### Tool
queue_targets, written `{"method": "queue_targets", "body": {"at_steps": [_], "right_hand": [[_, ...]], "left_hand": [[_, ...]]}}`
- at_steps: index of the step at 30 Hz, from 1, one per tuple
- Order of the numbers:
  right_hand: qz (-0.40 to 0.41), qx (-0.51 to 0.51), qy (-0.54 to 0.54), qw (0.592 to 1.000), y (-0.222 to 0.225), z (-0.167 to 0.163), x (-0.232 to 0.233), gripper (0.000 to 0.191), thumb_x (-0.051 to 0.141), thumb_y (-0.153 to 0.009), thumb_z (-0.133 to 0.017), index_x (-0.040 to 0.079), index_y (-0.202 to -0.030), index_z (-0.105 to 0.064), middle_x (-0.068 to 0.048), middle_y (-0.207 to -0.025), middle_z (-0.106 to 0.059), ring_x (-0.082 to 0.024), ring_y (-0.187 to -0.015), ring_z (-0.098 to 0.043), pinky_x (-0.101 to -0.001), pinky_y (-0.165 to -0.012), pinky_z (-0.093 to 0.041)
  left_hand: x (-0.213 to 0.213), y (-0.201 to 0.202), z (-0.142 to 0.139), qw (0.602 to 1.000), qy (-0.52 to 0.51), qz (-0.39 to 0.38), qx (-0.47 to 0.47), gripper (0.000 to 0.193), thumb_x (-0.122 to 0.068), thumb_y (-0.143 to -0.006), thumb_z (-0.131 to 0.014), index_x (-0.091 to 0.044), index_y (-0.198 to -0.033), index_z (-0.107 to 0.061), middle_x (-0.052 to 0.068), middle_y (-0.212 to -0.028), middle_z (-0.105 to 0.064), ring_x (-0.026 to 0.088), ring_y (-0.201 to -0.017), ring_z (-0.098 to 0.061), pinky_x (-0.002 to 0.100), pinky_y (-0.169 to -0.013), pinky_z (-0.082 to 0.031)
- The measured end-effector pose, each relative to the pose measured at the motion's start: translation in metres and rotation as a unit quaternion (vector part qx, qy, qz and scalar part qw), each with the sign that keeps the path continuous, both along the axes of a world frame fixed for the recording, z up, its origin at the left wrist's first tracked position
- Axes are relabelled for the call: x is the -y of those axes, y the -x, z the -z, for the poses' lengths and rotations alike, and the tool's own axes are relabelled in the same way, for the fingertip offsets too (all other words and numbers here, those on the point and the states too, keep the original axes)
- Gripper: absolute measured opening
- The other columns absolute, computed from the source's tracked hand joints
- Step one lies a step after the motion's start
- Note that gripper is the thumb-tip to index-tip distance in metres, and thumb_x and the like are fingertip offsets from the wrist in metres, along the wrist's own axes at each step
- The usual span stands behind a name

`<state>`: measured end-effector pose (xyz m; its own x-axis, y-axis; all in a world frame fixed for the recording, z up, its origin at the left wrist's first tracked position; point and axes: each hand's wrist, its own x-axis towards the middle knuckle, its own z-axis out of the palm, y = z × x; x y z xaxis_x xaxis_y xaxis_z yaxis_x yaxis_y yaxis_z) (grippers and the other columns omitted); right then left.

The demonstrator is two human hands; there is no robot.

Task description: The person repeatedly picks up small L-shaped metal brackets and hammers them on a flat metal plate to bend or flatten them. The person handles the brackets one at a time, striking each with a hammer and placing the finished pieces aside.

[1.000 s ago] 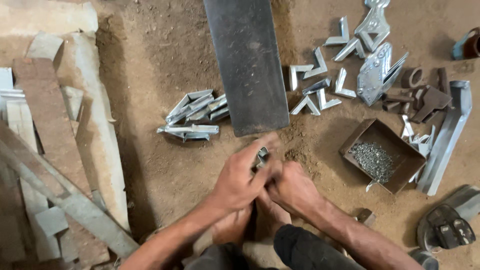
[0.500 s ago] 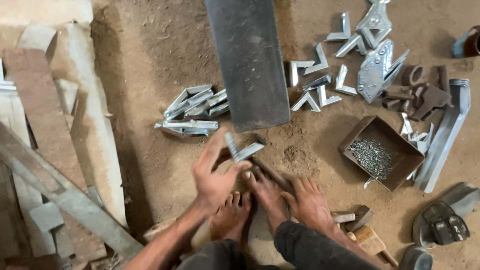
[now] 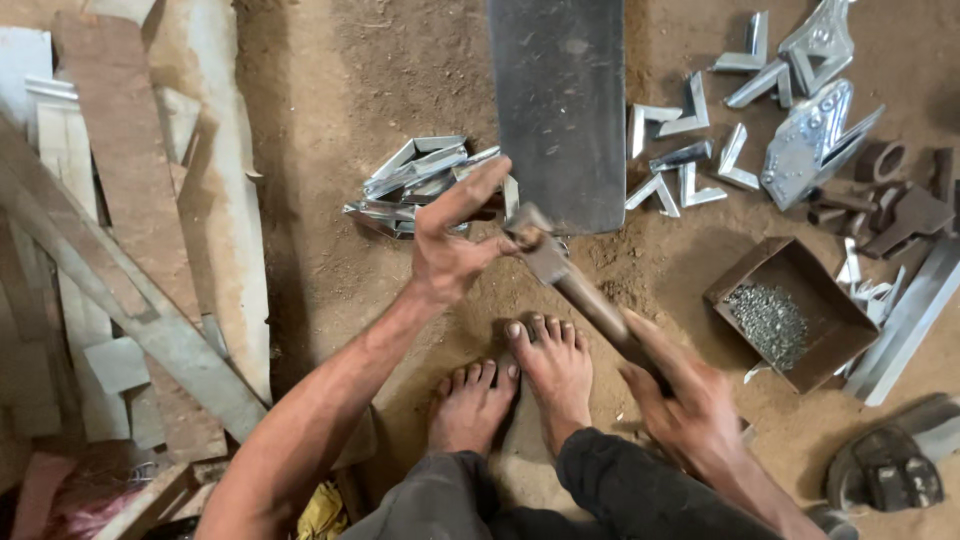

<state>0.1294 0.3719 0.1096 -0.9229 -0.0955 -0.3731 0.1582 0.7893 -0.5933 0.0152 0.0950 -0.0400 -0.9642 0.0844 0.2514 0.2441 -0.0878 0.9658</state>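
Two hands — right hand (image 3: 690, 400) clamped on wooden-handled hammer (image 3: 570, 280), left hand (image 3: 450, 240) pinching bent metal bracket (image 3: 512, 197)

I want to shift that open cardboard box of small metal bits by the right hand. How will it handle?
The cardboard box looks thin-walled, so it may flex. Its small metal bits probably make it heavy for its size. On the loose dirt floor it would likely drag, not slide.

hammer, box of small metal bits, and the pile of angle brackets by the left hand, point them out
hammer (image 3: 585, 295): head view, on its wooden handle
box (image 3: 735, 275): head view, on its left rim
pile of angle brackets (image 3: 405, 185): head view, on a top bracket
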Motion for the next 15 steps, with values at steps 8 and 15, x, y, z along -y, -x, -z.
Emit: {"method": "queue_targets", "body": {"at_steps": [8, 15], "right_hand": [[-0.044, -0.081, -0.012, 0.996, 0.010, -0.009, 0.017, 0.056, 0.011, -0.092, -0.071, 0.010, -0.146, -0.058, -0.022, -0.103, -0.074, -0.026, -0.083, -0.073, -0.0359, -0.071, -0.058], [-0.027, -0.095, 0.021, 0.995, 0.008, 0.019, 0.002, 0.047, 0.010, -0.096, -0.068, 0.011, -0.142, -0.059, -0.014, -0.102, -0.079, -0.014, -0.064, -0.076, -0.0247, -0.048, -0.056]], "left_hand": [[0.006, -0.002, -0.017, 0.993, 0.109, -0.004, 0.038, 0.093, -0.029, -0.069, -0.096, -0.019, -0.151, -0.052, 0.012, -0.156, -0.054, 0.025, -0.140, -0.060, 0.036, -0.118, -0.053], [0.002, 0.003, -0.017, 0.992, 0.124, 0.004, 0.023, 0.087, -0.009, -0.076, -0.090, -0.015, -0.154, -0.052, 0.011, -0.159, -0.053, 0.024, -0.144, -0.059, 0.034, -0.123, -0.051]]}}
